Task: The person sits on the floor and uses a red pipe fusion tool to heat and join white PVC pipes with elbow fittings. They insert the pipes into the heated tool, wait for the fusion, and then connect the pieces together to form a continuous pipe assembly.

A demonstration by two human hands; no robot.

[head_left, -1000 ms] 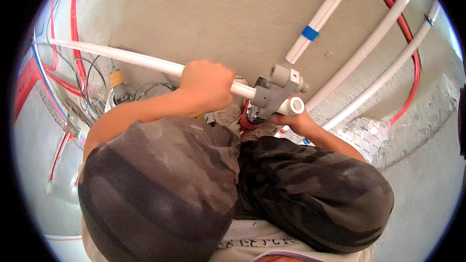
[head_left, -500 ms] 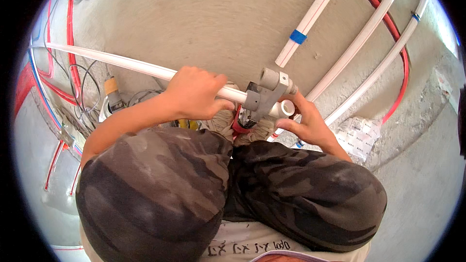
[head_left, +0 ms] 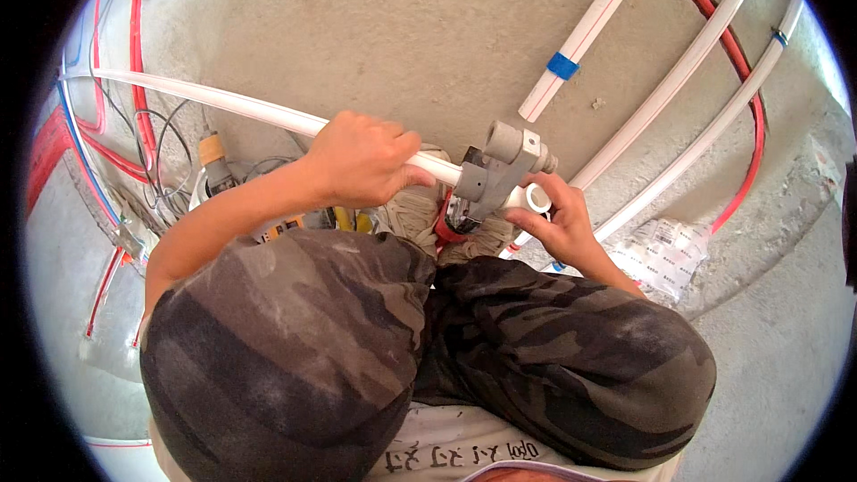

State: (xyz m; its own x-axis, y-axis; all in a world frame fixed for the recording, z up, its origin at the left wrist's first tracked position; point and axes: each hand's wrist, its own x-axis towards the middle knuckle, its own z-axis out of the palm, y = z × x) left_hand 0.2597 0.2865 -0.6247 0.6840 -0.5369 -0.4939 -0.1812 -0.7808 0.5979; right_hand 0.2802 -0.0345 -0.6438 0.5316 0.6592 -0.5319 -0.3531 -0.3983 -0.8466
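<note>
- white pipe [head_left: 241, 109]: it slants across from the far left, passes through the left hand and ends at the grey collar of the heating tool; how deep it sits there is hidden.
- left hand [head_left: 364, 162]: its grip is wrapped around the pipe, knuckles up, a little left of the tool.
- grey heating tool [head_left: 485, 189]: it stands in front of the knees, a stubby cylinder sticking out at its top and a red part [head_left: 449, 231] low down, between the two beige shoes [head_left: 413, 221].
- white fitting [head_left: 523, 199]: short and round, open end showing, just right of the tool and on the opposite side from the pipe.
- right hand [head_left: 571, 225]: its grip pinches the fitting, thumb below and fingers at the upper right.
- camouflage trousers [head_left: 286, 339]: both knees are bent below the hands.
- power tool [head_left: 215, 161]: orange-topped, left of the hands, near some dark cables [head_left: 170, 147].
- blue tape [head_left: 563, 65]: wrapped around a striped pipe [head_left: 594, 18] at the upper right.
- printed plastic bag [head_left: 661, 256]: beyond the right forearm, near a red conduit [head_left: 750, 165].
</note>
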